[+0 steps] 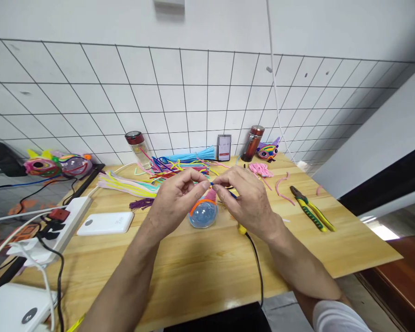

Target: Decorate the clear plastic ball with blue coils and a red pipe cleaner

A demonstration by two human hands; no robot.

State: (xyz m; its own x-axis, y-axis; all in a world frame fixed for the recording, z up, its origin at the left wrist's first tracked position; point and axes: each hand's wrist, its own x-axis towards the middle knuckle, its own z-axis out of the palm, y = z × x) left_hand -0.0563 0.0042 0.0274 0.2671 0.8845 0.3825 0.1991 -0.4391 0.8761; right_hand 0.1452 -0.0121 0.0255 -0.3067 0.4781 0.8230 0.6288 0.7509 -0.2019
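Between the fingertips of both hands is a short piece of blue pipe cleaner (211,183). My left hand (180,196) pinches one end of it with thumb and forefinger. The other end is pinched by my right hand (244,196), whose palm side is mostly hidden. Just below and between them, a clear plastic ball (204,216) rests on the table, with an orange strip across it and a pink fuzzy part on top. A yellow-ended tool (242,229) with a black cord lies partly covered under my right hand.
Bundles of coloured pipe cleaners (131,184) lie behind the hands. Pliers (311,210) and pink pieces (261,169) are right. A phone (224,147) stands between two bottles (253,143) (138,147). Left are a white power bank (105,223) and a corded power strip (76,210).
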